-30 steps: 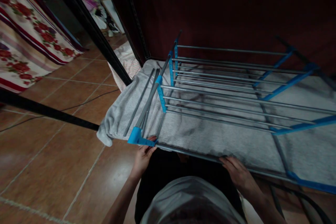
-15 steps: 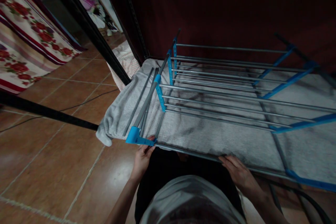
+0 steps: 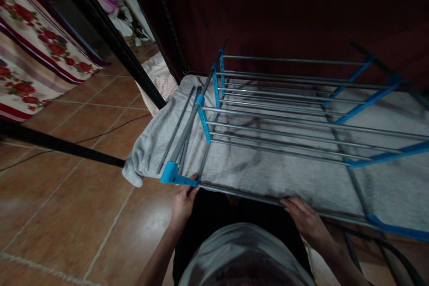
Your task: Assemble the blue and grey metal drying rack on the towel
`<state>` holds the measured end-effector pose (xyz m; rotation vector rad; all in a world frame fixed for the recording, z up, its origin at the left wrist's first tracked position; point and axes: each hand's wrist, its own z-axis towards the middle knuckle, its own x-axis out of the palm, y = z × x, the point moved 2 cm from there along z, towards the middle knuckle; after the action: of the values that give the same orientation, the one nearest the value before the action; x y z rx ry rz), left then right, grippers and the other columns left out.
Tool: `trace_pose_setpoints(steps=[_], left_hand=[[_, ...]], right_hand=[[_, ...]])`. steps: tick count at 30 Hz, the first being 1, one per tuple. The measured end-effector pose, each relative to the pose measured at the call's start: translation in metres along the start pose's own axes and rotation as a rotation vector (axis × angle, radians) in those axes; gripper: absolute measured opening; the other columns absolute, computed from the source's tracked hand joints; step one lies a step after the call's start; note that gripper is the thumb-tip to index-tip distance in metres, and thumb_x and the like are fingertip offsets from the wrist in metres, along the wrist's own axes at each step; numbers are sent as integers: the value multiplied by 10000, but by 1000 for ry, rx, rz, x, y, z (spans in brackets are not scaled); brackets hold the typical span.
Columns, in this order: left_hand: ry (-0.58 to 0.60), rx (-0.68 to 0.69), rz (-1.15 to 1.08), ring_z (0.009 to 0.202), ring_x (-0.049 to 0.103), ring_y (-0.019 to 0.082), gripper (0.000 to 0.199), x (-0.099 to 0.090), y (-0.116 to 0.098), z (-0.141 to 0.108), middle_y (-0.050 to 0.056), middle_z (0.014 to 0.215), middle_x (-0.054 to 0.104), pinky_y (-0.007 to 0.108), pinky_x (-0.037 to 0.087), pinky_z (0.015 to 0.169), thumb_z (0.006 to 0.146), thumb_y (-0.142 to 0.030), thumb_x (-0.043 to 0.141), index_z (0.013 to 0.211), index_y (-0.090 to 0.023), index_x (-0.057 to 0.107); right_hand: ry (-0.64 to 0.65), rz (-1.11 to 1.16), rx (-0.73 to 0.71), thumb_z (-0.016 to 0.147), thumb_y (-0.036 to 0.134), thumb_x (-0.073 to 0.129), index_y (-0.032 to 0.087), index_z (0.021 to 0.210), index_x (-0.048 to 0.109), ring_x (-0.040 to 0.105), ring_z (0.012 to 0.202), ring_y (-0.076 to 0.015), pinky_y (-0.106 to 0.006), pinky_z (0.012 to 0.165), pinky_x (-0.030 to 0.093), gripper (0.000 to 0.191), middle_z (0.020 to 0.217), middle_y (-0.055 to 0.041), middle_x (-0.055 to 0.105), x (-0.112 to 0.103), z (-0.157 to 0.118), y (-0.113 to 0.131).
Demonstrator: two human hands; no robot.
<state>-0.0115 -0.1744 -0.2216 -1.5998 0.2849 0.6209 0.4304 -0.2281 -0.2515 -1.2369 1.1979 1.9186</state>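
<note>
A rack of grey metal tubes and blue plastic brackets [image 3: 205, 120] lies on a grey blanket [image 3: 268, 163] in front of me. My left hand [image 3: 183, 203] pinches the near left corner, where a blue corner piece [image 3: 177, 179] meets the front tube [image 3: 241, 194]. Farther right along that same tube, my right hand [image 3: 303, 216] has its fingers over the metal; its thumb is hidden. Loose grey tubes [image 3: 176, 132] rest on the blanket at the rack's left end.
Black metal posts [image 3: 110, 35] stand at the left, with a dark red panel [image 3: 284, 13] behind the rack. Brown floor tiles [image 3: 73, 192] spread out left, crossed by a thin cable [image 3: 100, 135]. A floral curtain [image 3: 40, 49] hangs at the far left.
The view has shifted very slightly. Both hands stay at the same places on the rack, and the rack keeps its position.
</note>
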Motion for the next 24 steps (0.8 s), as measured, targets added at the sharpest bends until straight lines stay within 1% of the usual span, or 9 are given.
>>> trace_pose_setpoints(steps=[4, 7, 12, 16, 18, 20, 22, 24], left_hand=[[-15, -12, 27, 1206, 628, 281, 395, 3, -1, -1, 66, 1258, 700, 456, 460, 1089, 858, -393, 594, 1209, -234, 683], [-31, -42, 39, 1195, 635, 292, 390, 6, -3, -3, 81, 1255, 700, 467, 469, 1076, 861, -393, 585, 1199, -226, 683], [-39, -61, 47, 1222, 619, 295, 396, 9, -8, -6, 97, 1264, 694, 465, 466, 1079, 868, -386, 572, 1212, -218, 676], [-51, -75, 41, 1222, 619, 300, 414, 10, -8, -5, 105, 1236, 707, 464, 466, 1082, 852, -387, 579, 1214, -212, 675], [-60, -63, 31, 1227, 615, 300, 415, 9, -6, -5, 100, 1240, 706, 456, 465, 1088, 838, -399, 592, 1198, -214, 683], [-71, -53, 28, 1230, 613, 300, 421, 9, -2, -6, 82, 1239, 708, 458, 464, 1092, 833, -425, 595, 1199, -236, 684], [-75, -58, 64, 1239, 605, 310, 476, 8, 5, -5, 59, 1259, 700, 482, 449, 1108, 817, -465, 609, 1248, -270, 663], [-94, -99, 115, 1215, 621, 321, 508, 7, 14, -4, 36, 1227, 716, 500, 467, 1091, 801, -487, 621, 1275, -307, 649]], right_hand=[[-4, 45, 12, 1007, 324, 446, 309, 1329, 601, 664, 1026, -214, -381, 918, 552, 358, 1138, -47, 690, -2, 2, 1], [-1, 47, 19, 1004, 332, 457, 315, 1350, 589, 665, 1031, -215, -377, 910, 558, 370, 1138, -45, 689, -4, 2, 1], [-36, 45, 6, 1003, 325, 460, 301, 1310, 628, 664, 1038, -216, -371, 918, 555, 350, 1148, -53, 692, -5, 2, 2], [-66, 7, 10, 1010, 313, 451, 283, 1300, 630, 646, 1082, -217, -398, 963, 529, 343, 1165, -60, 689, -8, 6, 12], [-122, -9, 42, 1005, 293, 462, 277, 1347, 589, 621, 1143, -226, -436, 1014, 495, 365, 1233, -70, 666, -13, 5, 21], [-214, 5, 112, 990, 266, 488, 268, 1370, 561, 598, 1183, -235, -458, 1042, 469, 387, 1270, -84, 644, -18, -1, 29], [-339, 50, 225, 980, 249, 489, 267, 1288, 608, 609, 1145, -232, -446, 1017, 482, 330, 1203, -87, 659, -22, -15, 31], [-488, 126, 389, 976, 261, 476, 261, 1131, 654, 633, 1038, -220, -402, 922, 524, 236, 1066, -77, 671, -24, -38, 26]])
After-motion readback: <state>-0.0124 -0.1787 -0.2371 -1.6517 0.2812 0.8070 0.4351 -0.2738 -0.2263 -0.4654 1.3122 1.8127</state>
